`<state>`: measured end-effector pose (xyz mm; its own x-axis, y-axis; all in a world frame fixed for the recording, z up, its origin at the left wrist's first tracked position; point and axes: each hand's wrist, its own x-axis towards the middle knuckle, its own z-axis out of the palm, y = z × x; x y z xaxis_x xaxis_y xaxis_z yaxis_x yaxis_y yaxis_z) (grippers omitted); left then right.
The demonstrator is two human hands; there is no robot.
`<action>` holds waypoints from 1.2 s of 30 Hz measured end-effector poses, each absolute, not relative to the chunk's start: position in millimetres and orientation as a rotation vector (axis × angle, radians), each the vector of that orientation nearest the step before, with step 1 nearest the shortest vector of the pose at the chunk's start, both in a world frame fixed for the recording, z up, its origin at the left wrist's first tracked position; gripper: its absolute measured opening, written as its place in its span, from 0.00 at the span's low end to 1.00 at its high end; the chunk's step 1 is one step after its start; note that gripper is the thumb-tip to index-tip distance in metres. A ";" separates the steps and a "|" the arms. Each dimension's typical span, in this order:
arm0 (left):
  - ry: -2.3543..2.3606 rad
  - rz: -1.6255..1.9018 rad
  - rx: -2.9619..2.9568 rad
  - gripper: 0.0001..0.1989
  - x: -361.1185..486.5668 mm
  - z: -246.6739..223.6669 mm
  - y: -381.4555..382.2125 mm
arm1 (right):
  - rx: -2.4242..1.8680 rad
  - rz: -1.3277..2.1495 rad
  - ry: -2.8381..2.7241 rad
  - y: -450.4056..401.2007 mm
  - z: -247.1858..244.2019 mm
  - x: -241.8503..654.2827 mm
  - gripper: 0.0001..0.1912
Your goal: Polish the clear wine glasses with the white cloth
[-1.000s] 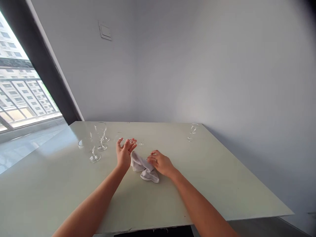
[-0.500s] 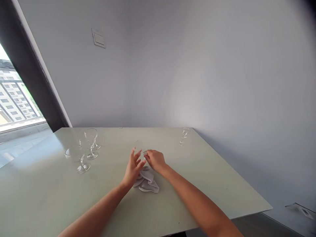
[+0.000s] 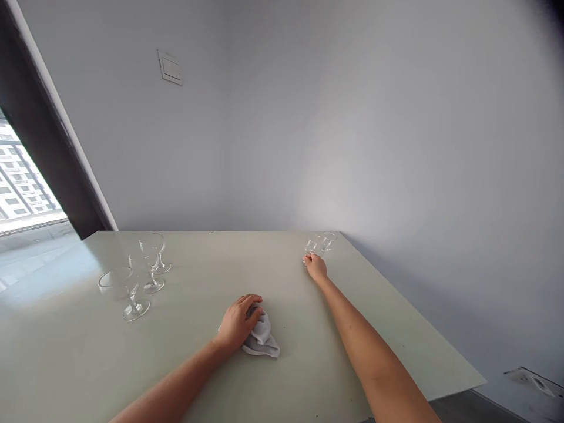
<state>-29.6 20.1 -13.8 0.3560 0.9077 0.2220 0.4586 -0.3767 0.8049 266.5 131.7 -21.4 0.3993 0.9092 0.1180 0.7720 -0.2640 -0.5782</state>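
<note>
My right hand [image 3: 316,267] reaches to the far right of the table, its fingers closed round the stem of a small stemmed glass [image 3: 312,242]. Just behind that glass stands another stemmed glass [image 3: 328,239], its lower part partly covered by my hand. My left hand [image 3: 240,320] lies over a crumpled light grey cloth [image 3: 262,341] near the middle, fingers and thumb curled around it. On the left stand three larger stemmed glasses: a near one [image 3: 134,305], a middle one [image 3: 154,284] and a far one [image 3: 162,265], all upright.
The pale glossy table [image 3: 211,388] meets the grey walls at the back and right. A light switch [image 3: 170,68] is on the back wall. At the left is a dark door frame [image 3: 39,117] with a bright window beyond.
My right hand has moved from the middle to the far right, carrying the stemmed glass beside the other one. My left hand has lowered onto the cloth.
</note>
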 end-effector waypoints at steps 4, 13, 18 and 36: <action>1.175 0.926 1.948 0.11 -29.3 -13.9 20.5 | -2.134 0.314 -1.384 144.6 -23.3 277.3 0.11; 1.196 0.961 1.905 0.12 -30.0 -12.0 19.5 | -2.106 0.254 -1.274 140.1 -22.9 284.8 0.12; 1.214 0.999 1.831 0.13 -30.1 -12.5 18.0 | -2.004 0.126 -1.209 108.6 -20.4 262.8 0.18; 1.571 2.303 0.919 0.16 -137.1 51.6 2.9 | -1.505 0.275 -2.129 -6.0 -2.5 92.9 0.13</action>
